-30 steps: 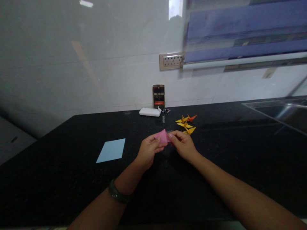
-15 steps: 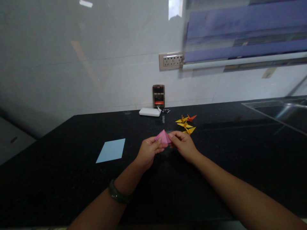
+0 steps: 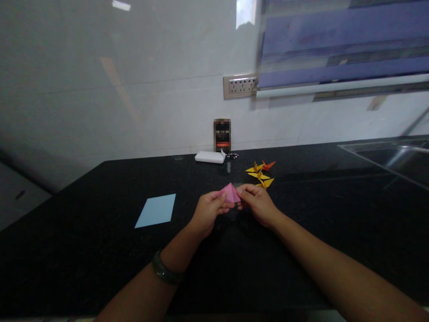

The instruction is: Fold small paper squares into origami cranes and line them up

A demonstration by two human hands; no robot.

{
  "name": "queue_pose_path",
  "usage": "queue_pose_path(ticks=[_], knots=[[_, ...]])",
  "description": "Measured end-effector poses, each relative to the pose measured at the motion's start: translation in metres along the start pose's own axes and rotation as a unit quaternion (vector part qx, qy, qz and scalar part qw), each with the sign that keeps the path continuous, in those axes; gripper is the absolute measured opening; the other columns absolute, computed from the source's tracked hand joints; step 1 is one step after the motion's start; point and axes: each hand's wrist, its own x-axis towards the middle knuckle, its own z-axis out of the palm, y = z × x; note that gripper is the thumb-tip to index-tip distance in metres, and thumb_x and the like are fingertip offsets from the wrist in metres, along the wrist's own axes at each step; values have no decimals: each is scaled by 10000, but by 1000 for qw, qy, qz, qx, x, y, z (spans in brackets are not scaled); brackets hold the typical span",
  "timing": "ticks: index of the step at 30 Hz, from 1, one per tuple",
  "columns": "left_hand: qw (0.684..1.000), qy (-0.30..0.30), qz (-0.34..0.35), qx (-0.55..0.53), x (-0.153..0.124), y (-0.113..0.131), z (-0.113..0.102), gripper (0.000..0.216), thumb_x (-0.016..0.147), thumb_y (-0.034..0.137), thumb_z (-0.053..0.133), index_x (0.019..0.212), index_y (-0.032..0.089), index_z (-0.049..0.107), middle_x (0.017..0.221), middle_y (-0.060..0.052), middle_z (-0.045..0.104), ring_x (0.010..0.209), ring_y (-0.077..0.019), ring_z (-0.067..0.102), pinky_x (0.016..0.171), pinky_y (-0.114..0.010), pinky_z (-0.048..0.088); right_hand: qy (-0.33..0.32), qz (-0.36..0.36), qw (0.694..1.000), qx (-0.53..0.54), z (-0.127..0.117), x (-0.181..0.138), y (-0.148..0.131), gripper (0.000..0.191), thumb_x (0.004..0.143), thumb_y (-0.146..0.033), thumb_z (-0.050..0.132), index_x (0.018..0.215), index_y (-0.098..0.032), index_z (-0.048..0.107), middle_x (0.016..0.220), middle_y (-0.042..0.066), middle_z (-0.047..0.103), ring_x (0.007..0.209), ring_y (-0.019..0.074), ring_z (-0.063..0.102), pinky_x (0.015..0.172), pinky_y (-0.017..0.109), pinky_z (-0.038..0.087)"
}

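Observation:
A small folded pink paper is pinched between both my hands just above the black countertop. My left hand grips its left side with thumb and fingers closed; a dark band sits on that wrist. My right hand pinches the paper's right edge. The paper forms a pointed, tent-like shape. Several folded yellow and orange paper cranes lie just beyond my right hand.
A flat light blue paper sheet lies left of my hands. At the back wall stand a white box and a small dark device. A wall socket is above. A sink lies far right.
The pink paper's fold has shifted slightly between my fingers, its tip now more pointed. Both hands stay nearly in place.

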Motion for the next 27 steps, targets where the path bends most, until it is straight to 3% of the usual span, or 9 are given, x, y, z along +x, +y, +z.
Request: queue_pose_path(ticks=[14, 20, 27], knots=[[999, -17, 0, 43, -1, 2, 0, 313, 675, 416, 601, 734, 110, 623, 608, -39, 631, 539, -87, 571, 508, -176, 417, -39, 9, 999, 19, 2, -3, -2, 255, 682, -397, 605, 657, -147, 559, 551, -30, 527, 471, 68, 467, 481, 211, 383], [996, -14, 4, 83, -5, 6, 4, 321, 570, 393, 691, 682, 107, 595, 578, -16, 603, 528, -86, 551, 509, -186, 415, -80, -14, 996, -46, 4, -5, -4, 222, 705, -362, 590, 677, -142, 574, 584, -16, 555, 513, 76, 483, 521, 216, 388], [998, -12, 11, 69, -4, 4, 2, 358, 650, 463, 602, 692, 107, 593, 618, -23, 590, 548, -82, 541, 513, -183, 423, -79, -74, 988, -115, 2, -5, -3, 198, 714, -347, 581, 782, -162, 588, 667, -4, 545, 586, 94, 490, 553, 224, 405]])
